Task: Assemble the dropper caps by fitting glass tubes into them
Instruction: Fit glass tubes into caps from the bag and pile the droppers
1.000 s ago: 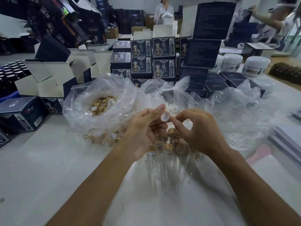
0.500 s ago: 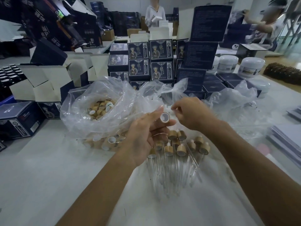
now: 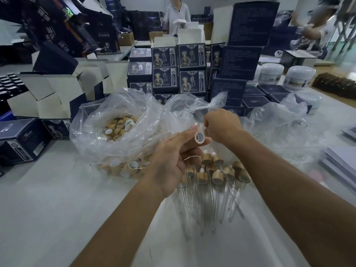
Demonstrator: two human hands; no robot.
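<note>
A single wide-angle camera, worn on the person's head, looked forward and down across the table (image 3: pixel 57 209). Both forearms entered from the bottom edge, with the left hand (image 3: pixel 171 160) and right hand (image 3: pixel 223 126) close under the lens near centre frame. Stacked boxes (image 3: pixel 190 70) filled the middle distance, and straight lines bowed toward the edges.
</note>
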